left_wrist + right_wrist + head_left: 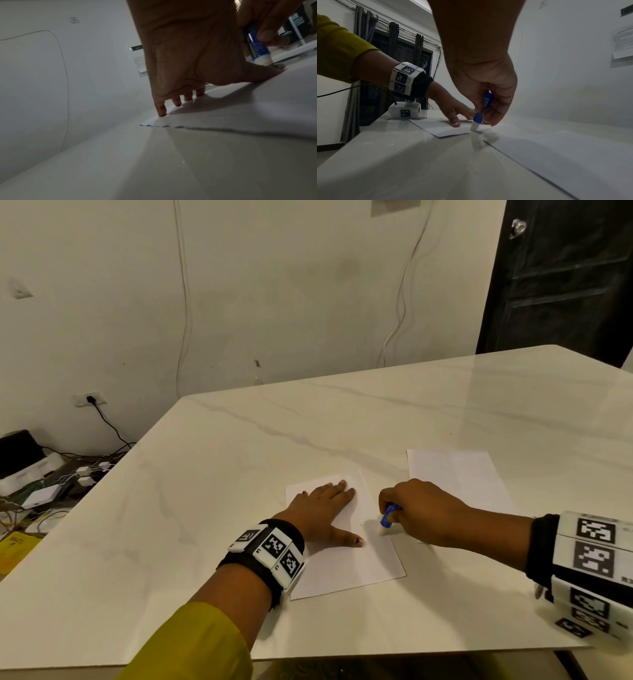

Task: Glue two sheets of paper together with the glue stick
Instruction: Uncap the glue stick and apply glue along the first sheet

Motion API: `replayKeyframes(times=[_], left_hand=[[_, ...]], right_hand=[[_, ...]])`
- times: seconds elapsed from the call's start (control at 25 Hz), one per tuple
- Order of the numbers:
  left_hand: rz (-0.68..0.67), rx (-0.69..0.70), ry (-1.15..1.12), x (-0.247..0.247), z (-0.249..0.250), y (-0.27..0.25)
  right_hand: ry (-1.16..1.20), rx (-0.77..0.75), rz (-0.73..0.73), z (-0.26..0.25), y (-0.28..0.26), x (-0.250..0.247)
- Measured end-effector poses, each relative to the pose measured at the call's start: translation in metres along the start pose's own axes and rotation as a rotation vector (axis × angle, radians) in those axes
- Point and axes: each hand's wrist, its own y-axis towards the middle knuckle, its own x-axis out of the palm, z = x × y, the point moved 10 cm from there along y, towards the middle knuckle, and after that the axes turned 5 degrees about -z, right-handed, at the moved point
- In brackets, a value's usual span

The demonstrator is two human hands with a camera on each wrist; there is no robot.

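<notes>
A white sheet of paper [356,566] lies on the marble table [205,508] in front of me. My left hand [325,508] lies flat on its far left part, fingers straight, thumb spread toward the right edge. My right hand [418,510] grips a blue glue stick [388,517], tilted, its white tip touching the sheet's right edge. The stick [480,115] shows in the right wrist view with its tip on the paper [443,128]. A second sheet [455,474] lies to the right, partly under my right hand. In the left wrist view the glue stick [257,46] stands beside my thumb.
The table's left edge drops off to a floor cluttered with cables and chargers [51,484]. A dark door [565,275] stands at the back right. The wall [274,285] runs close behind the table's far edge.
</notes>
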Motion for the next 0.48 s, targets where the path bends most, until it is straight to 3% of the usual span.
replayKeyframes(times=[0.48], left_hand=[[0.002, 0.003, -0.008, 0.001, 0.000, -0.002]], right_hand=[[0.000, -0.016, -0.041, 0.000, -0.032, 0.006]])
